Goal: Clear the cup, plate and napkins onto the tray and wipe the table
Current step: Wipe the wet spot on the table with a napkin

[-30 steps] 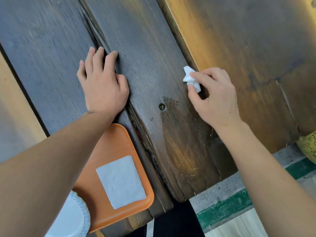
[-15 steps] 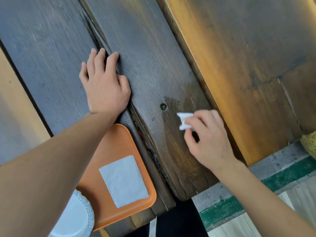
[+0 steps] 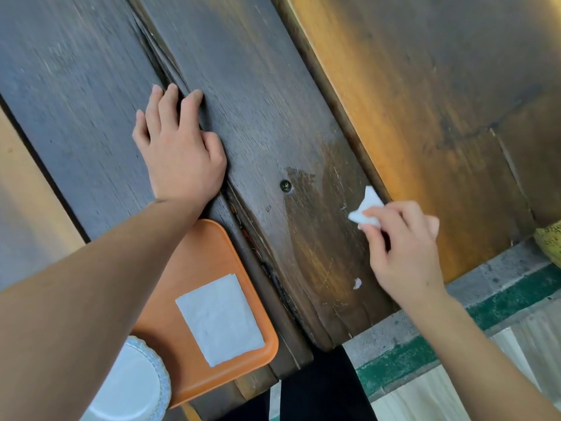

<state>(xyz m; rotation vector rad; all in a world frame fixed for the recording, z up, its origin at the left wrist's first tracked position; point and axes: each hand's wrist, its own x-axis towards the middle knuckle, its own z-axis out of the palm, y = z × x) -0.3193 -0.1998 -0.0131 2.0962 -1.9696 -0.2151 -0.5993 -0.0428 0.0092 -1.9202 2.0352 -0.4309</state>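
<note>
My right hand (image 3: 400,247) pinches a crumpled white napkin (image 3: 365,209) against the dark wooden table (image 3: 267,95), near its right plank edge. A damp streak darkens the wood beside it, and a small white paper scrap (image 3: 357,283) lies just below. My left hand (image 3: 179,147) rests flat on the table with fingers spread, holding nothing. The orange tray (image 3: 197,262) sits at the near edge under my left forearm, with a flat white napkin (image 3: 220,319) on it and a white plate (image 3: 130,387) at its near left corner. No cup is in view.
A screw head (image 3: 285,185) sits in the plank between my hands. A deep crack (image 3: 170,74) runs between planks by my left fingers. Beyond the table's near edge is grey and green flooring (image 3: 501,296); a yellow object (image 3: 549,241) shows at the right edge.
My right hand has swept the napkin from the far side of the plank toward the near edge, then slightly right. A small paper scrap now lies on the wood. My left hand stays put.
</note>
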